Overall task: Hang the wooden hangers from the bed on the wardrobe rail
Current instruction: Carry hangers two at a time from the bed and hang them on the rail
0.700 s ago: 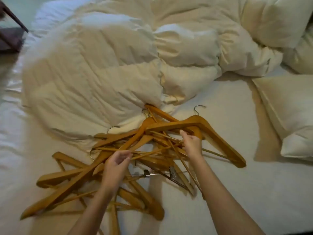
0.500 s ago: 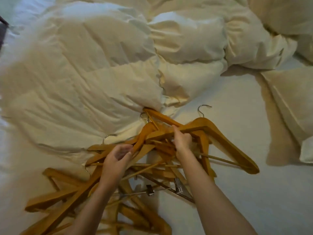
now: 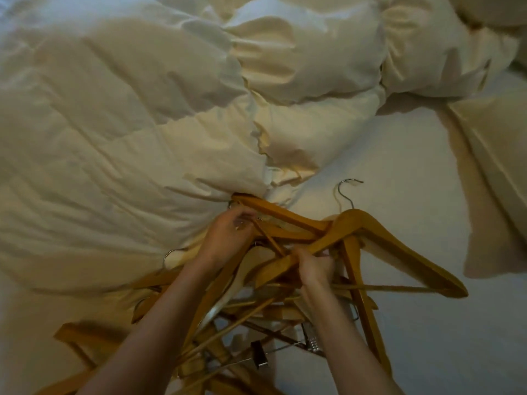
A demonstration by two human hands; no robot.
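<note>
Wooden hangers [image 3: 212,303] are lying in one tangled heap on the bed [image 3: 399,166], lower centre of the frame, its upper edge tucking under the rumpled duvet [image 3: 128,138] that is filling the upper left. Right hand [image 3: 313,266] is curling around the near arm of the top hanger [image 3: 399,248], which is tilting up out of the heap at centre right. Left hand [image 3: 228,233] is reaching to the heap's upper edge, fingers closing on something there, a neck or hook by the look of it; which piece, cannot tell. Judgement on handling: rigid, light, smooth varnished wood, so it is likely sliding easily, but hooks and crossbars are interlocking, so lifting one is probably dragging neighbours. The best hold is looking like the neck just under the wire hook [image 3: 340,192], lifting straight up. Count: hangers at least eight, exact number not obtainable while overlapping; four wire hooks showing; two metal clips [image 3: 259,358] at lower centre; one duvet; one pillow [image 3: 499,181] at the right edge. None are reaching the rail yet.
</note>
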